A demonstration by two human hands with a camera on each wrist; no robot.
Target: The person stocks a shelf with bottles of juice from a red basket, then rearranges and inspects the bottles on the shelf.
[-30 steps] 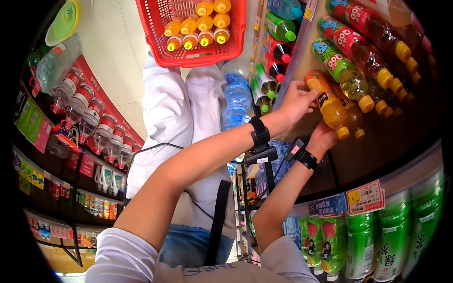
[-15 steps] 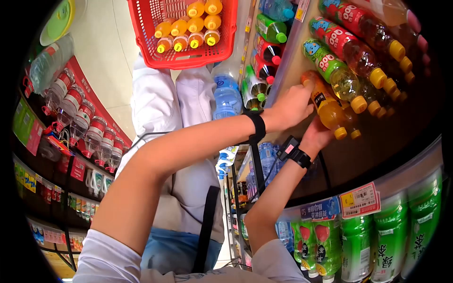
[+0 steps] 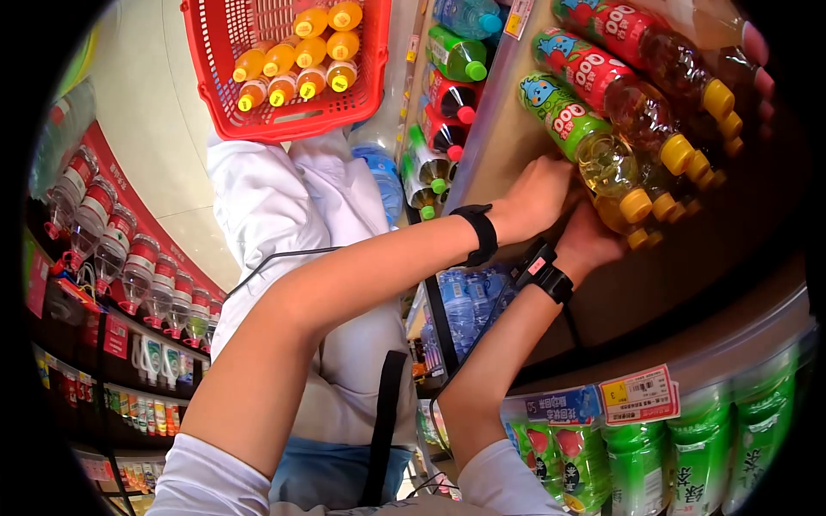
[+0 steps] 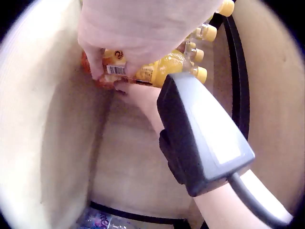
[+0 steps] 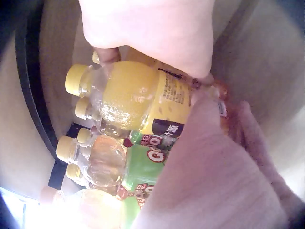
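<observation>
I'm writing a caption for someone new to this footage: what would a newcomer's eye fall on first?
Probably the bright red basket at the head view's top, left of centre, with its cluster of orange bottles. Next, right of centre, the left hand and right hand on a yellow-capped orange drink bottle beside the colourful Qoo bottles. Then perhaps the tall green bottles at lower right.

- Pale tiled floor (image 3: 159, 142), thin seams
- Dark tiered shelving (image 3: 79, 334) at left, red edge strip (image 3: 148, 199)
- Dark shelf board (image 3: 688, 267) at right, price tag (image 3: 641, 394) below
- Black frame bar (image 4: 239, 81)
- Bright glare (image 5: 14, 205), lower left of right wrist view
</observation>
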